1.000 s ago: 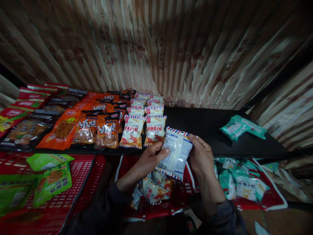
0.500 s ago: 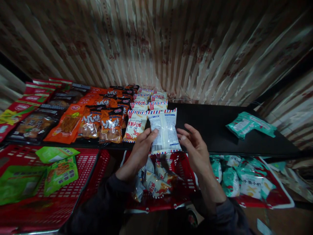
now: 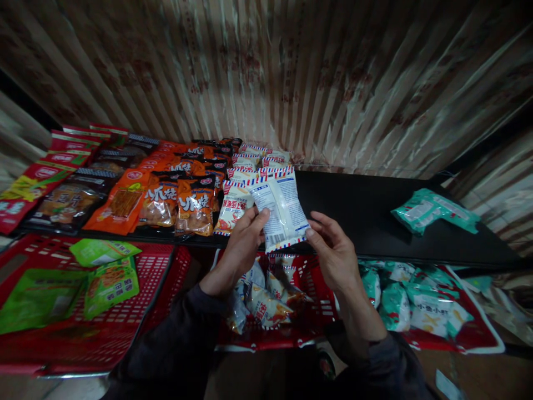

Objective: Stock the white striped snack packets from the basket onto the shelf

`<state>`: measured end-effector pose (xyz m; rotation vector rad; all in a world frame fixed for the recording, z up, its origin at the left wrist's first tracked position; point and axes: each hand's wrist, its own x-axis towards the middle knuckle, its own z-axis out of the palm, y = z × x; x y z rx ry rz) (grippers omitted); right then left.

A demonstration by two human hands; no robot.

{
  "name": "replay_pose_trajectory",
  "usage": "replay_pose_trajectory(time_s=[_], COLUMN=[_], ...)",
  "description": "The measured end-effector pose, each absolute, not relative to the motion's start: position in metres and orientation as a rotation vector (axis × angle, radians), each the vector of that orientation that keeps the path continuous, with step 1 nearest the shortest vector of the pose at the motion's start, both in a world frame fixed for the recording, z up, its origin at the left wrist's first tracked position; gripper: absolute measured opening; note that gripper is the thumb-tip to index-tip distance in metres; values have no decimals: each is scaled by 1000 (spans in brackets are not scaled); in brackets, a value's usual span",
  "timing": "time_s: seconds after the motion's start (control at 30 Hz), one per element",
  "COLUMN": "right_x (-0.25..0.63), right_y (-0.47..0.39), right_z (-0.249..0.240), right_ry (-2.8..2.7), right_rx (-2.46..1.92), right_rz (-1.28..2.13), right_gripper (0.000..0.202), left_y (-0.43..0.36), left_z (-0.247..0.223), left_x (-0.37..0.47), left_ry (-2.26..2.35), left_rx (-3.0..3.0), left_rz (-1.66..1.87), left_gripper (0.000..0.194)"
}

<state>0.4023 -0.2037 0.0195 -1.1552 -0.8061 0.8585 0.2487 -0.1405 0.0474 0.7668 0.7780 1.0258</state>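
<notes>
A white snack bag [image 3: 281,211] with a red-and-blue striped edge shows its printed back, tilted, above the black shelf [image 3: 350,211]. My left hand [image 3: 245,239] grips its left side, thumb on the front face. At its lower right corner, my right hand [image 3: 333,244] has thumb and fingers closed on the bag's edge. Beside it on the shelf lies a matching bag [image 3: 234,208], front side up, with more of the same kind behind. Below my hands, a red basket [image 3: 318,289] holds several similar white bags [image 3: 266,305].
Orange octopus-print bags [image 3: 195,205], dark bags [image 3: 73,200] and red bags [image 3: 31,189] line the shelf's left. Teal bags [image 3: 433,211] lie at right. A left basket [image 3: 156,272] holds green bags [image 3: 112,286]; a right basket [image 3: 487,328] holds teal-and-white bags. A striped curtain [image 3: 266,83] hangs behind.
The held bag has tilted, its lower end swinging to the right and up. My right hand, apart from the bag before, now touches its corner. The view has shifted slightly.
</notes>
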Motion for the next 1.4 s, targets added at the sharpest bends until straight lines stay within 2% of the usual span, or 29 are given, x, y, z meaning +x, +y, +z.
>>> replay_pose_trajectory(time_s=[0.3, 0.5, 0.6, 0.73, 0.83, 1.1, 1.33, 1.4], right_x=[402, 405, 405, 402, 399, 397, 393, 390], right_y=[-204, -203, -205, -210, -212, -218, -224, -224], right_z=[22, 16, 15, 18, 21, 25, 27, 32], right_ry=[-731, -842, -1080, -1457, -1541, -1514, -1360, -1221], right_rx=[-1107, -1235, -1352, -1487, -1494, -1431, -1242, -1284], right_rz=[953, 828, 589, 9, -164, -36, 625, 683], right_gripper=[44, 45, 43, 32, 28, 40, 76, 77], left_y=[-141, -140, -142, -145, -148, -156, -163, -167], left_z=[51, 45, 45, 46, 47, 48, 55, 59], left_x=[249, 248, 248, 249, 250, 244, 240, 240], left_ry=[754, 784, 782, 763, 712, 503, 473, 510], left_rx=[719, 768, 811, 853, 875, 982, 1144, 1201], left_rz=[1041, 1017, 1017, 1015, 1019, 1016, 994, 981], left_gripper=[21, 30, 40, 51, 55, 53, 50, 47])
